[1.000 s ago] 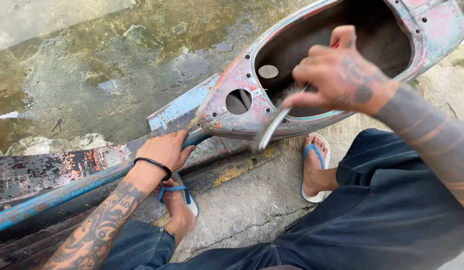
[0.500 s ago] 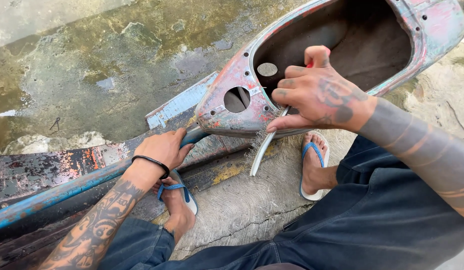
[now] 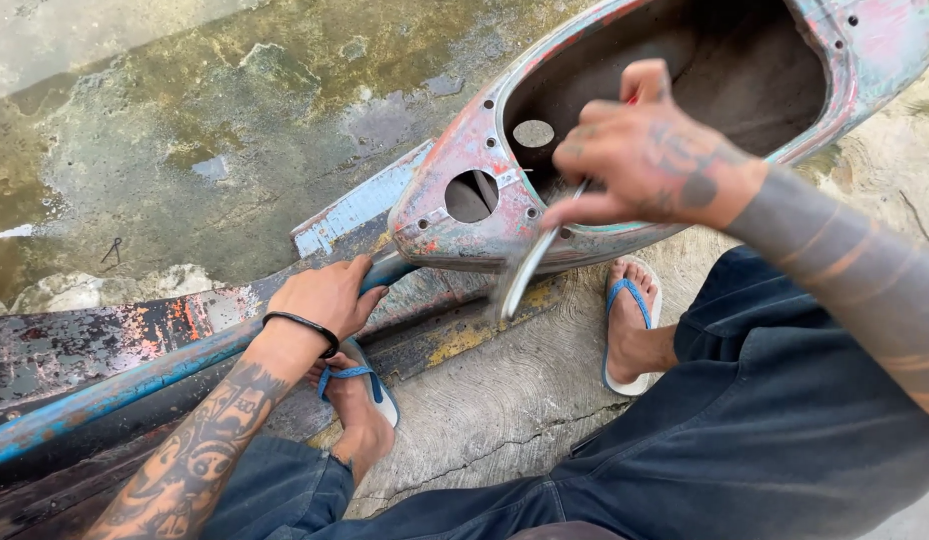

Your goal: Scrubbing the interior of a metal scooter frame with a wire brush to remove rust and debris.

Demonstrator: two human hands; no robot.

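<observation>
My right hand [image 3: 650,150] is clamped on a wire brush [image 3: 525,272] slanting down-left over the rusty shell's rim [image 3: 455,235], nearer it than my left hand [image 3: 325,297], wrapped round the blue tube [image 3: 115,388].

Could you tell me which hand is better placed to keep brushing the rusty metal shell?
The right hand: it already holds the brush against the shell. The left hand is busy gripping the blue tube.

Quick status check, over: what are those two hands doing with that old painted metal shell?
Left hand grips blue frame tube. Right hand holds wire brush at scooter body shell edge. Nothing in the way.
</observation>
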